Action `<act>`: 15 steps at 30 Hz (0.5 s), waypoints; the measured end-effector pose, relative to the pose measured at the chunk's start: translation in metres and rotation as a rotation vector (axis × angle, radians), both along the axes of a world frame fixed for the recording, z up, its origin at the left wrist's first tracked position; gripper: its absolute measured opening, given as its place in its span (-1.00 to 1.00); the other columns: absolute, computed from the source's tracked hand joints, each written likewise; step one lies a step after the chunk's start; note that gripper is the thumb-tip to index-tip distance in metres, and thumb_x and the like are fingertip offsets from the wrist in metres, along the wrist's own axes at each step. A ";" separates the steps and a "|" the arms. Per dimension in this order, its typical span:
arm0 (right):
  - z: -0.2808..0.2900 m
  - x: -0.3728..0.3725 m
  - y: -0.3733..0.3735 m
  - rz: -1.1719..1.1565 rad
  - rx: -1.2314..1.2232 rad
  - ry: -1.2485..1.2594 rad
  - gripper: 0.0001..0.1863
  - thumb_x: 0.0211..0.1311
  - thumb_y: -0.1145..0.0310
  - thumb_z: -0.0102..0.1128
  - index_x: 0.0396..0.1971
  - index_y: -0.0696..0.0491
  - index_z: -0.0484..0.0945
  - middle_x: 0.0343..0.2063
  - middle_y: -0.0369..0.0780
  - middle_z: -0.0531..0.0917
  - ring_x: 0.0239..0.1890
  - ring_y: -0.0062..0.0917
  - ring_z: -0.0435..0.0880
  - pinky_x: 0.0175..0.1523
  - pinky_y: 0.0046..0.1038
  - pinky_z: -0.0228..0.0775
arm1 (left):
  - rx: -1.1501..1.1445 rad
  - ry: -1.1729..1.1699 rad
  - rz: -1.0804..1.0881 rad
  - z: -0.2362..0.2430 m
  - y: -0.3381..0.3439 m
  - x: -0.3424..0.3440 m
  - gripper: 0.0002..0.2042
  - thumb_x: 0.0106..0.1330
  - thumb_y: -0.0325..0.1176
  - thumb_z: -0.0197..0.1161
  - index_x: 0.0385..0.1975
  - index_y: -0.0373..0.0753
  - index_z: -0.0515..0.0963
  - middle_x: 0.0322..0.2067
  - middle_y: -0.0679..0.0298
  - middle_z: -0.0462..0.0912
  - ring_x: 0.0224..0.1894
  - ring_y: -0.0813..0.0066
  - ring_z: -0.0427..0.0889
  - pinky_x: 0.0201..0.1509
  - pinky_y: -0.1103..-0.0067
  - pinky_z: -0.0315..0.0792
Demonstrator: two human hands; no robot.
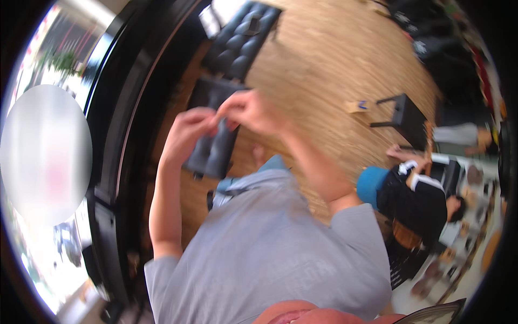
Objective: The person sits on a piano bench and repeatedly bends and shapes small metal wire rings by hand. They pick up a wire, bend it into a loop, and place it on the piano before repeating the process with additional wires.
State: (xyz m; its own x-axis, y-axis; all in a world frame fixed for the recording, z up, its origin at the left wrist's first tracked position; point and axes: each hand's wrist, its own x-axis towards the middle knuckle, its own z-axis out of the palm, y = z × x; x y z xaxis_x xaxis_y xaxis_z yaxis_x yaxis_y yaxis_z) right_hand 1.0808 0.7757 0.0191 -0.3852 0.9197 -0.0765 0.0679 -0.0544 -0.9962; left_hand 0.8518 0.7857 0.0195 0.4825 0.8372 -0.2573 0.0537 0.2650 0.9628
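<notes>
My left hand [195, 131] and my right hand [252, 113] meet fingertip to fingertip in front of my chest. Both have their fingers bent into a pinch. Whatever lies between the fingertips, if anything, is too small and blurred to make out. Below the hands stands a black tufted bench [213, 154], partly covered by them in this view. A second black tufted bench [237, 46] stands beyond it, with a small dark flat object [253, 25] on its seat.
A long glossy black piece of furniture [141, 81] runs along my left. On the wooden floor [318, 59] sit a small cardboard box [356, 106] and a black stool [402, 119]. At right, a person in black [415, 194] sits beside a cluttered shelf [469, 216].
</notes>
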 end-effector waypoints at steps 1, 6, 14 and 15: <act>-0.007 0.002 0.005 -0.066 -0.025 0.066 -0.83 0.38 0.38 0.23 -0.26 0.16 0.73 -0.39 -0.24 0.75 -0.40 -0.62 0.72 -0.25 -0.55 0.59 | 0.056 0.081 0.022 0.011 0.009 0.008 -0.83 0.30 -0.39 0.38 -0.24 -0.37 0.67 -0.39 0.30 0.66 -0.33 0.59 0.62 -0.20 0.66 0.48; -0.008 0.002 0.019 -0.118 -0.047 0.170 -0.74 0.40 0.33 0.24 -0.19 0.26 0.68 -0.36 -0.19 0.75 -0.33 -0.54 0.76 -0.22 -0.53 0.64 | 0.256 0.198 0.177 0.023 0.016 0.018 -0.89 0.32 -0.48 0.34 -0.23 -0.37 0.68 -0.33 0.27 0.71 -0.28 0.55 0.72 -0.11 0.65 0.59; 0.004 0.011 0.039 -0.082 -0.225 0.370 -0.73 0.40 0.32 0.25 -0.13 0.25 0.67 -0.26 -0.12 0.75 -0.24 -0.45 0.77 -0.13 -0.42 0.68 | 0.329 0.303 0.276 0.031 0.022 0.024 -0.88 0.31 -0.47 0.35 -0.22 -0.36 0.70 -0.34 0.26 0.73 -0.28 0.52 0.75 -0.15 0.64 0.59; 0.003 0.011 0.039 -0.068 -0.227 0.379 -0.73 0.40 0.32 0.26 -0.12 0.24 0.67 -0.26 -0.13 0.75 -0.25 -0.46 0.76 -0.15 -0.42 0.68 | 0.322 0.292 0.288 0.029 0.023 0.025 -0.87 0.30 -0.46 0.37 -0.23 -0.35 0.71 -0.35 0.26 0.73 -0.29 0.51 0.76 -0.17 0.64 0.59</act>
State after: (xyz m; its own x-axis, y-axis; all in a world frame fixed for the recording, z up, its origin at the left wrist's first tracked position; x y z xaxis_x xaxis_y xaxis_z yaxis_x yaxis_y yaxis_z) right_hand 1.0922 0.8148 0.0220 -0.3644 0.9200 -0.1440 -0.3114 -0.2661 -0.9122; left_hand 0.8768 0.8085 0.0484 0.1673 0.9844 -0.0542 0.3007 0.0014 0.9537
